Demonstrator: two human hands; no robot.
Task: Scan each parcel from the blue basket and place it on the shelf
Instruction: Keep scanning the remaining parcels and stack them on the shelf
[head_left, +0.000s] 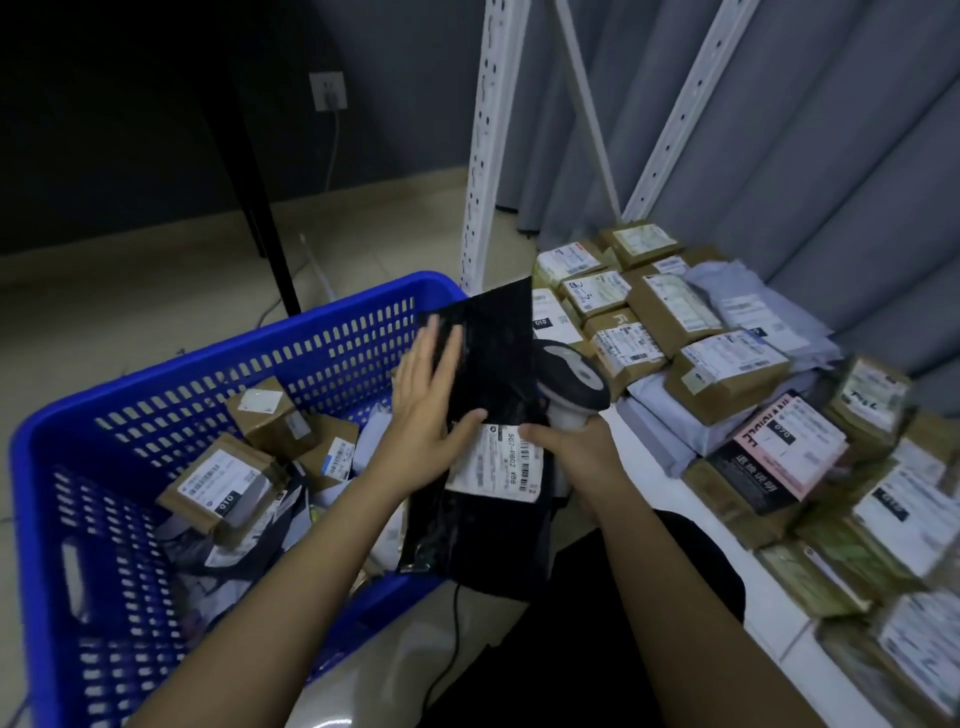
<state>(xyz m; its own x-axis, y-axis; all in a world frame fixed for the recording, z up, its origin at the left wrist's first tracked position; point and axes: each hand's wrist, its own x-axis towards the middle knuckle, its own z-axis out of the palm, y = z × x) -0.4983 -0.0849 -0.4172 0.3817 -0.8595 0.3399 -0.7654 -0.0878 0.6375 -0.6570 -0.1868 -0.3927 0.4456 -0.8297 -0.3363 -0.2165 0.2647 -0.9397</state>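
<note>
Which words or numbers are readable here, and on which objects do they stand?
"5G7-PBQZ", roughly: white label on the black mailer.
"010": black tag on the brown box in the blue basket.
"010": black tag on a shelf parcel.
"070", roughly: pink-and-black parcel.
All other labels: too small or blurred.

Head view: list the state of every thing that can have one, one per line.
Black parcel: held up over the basket, label facing up, upper part bent upward.
Left hand: fingers straight, flat against the parcel.
Right hand: grips the scanner, thumb on the label.
Scanner: held, corded.
Blue basket: still holds parcels.
Shelf: stacked with parcels.
</note>
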